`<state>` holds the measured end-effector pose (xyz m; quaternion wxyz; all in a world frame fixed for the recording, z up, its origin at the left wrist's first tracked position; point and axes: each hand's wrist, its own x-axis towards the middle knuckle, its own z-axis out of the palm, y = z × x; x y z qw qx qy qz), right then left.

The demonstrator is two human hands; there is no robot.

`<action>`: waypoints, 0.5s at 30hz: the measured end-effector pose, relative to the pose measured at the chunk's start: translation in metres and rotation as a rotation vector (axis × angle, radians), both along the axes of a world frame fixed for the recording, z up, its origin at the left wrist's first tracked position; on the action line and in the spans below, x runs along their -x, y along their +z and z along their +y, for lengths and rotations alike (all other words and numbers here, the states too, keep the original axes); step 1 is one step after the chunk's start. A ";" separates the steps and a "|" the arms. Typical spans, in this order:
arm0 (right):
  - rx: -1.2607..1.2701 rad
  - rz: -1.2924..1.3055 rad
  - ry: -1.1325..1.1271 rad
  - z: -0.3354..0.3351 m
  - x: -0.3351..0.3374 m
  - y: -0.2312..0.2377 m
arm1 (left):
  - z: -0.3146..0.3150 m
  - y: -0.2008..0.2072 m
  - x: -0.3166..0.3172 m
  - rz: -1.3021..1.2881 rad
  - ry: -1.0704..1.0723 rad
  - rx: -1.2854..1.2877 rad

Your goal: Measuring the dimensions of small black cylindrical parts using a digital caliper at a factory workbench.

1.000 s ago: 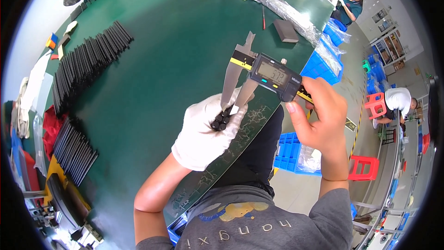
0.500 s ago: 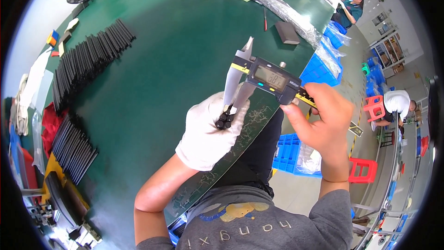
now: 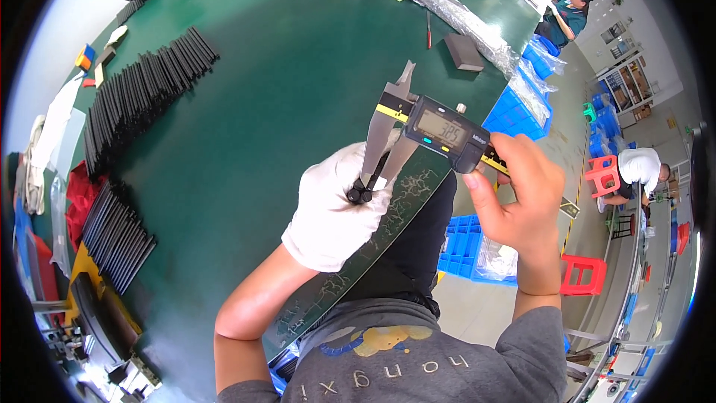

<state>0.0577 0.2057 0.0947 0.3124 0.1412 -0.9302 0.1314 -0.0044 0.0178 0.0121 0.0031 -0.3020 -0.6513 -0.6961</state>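
Observation:
In a white glove, my left hand (image 3: 328, 213) is closed round a small bunch of black rods (image 3: 359, 192), their round ends toward me. My bare right hand (image 3: 522, 190) grips a digital caliper (image 3: 444, 132) by its beam, the thumb under the slider. The caliper's long jaws reach down to the rod ends at the left fingers. Whether both jaws touch a rod I cannot tell. On the green table (image 3: 276, 82), to the left, a long row of black rods (image 3: 142, 97) lies side by side. Nearer stands a second group of thin, shinier rods (image 3: 118, 239).
A dark block (image 3: 463, 53) and a red slim tool (image 3: 429, 30) lie toward the table's far right, beside a plastic-wrapped bundle (image 3: 466, 22). Blue crates (image 3: 518, 108) stand off the right edge, near a red stool (image 3: 583, 275). Co-workers sit at the far left and far right.
The caliper has shifted slightly right, and its display reading differs. Fewer black rod ends show at my left hand. A co-worker's gloved hands at the far left have moved a little.

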 end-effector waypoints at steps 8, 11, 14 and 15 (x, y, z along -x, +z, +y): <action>0.016 -0.019 -0.022 0.002 0.002 -0.004 | -0.001 0.004 0.000 0.010 0.035 0.057; -0.012 -0.054 -0.080 0.002 0.000 0.000 | 0.000 -0.001 0.002 0.055 -0.004 0.052; 0.012 -0.016 -0.063 0.003 0.002 -0.004 | 0.001 0.000 0.000 0.064 0.035 0.055; 0.006 -0.011 -0.076 0.003 0.002 -0.004 | 0.001 0.000 0.000 0.069 0.022 0.048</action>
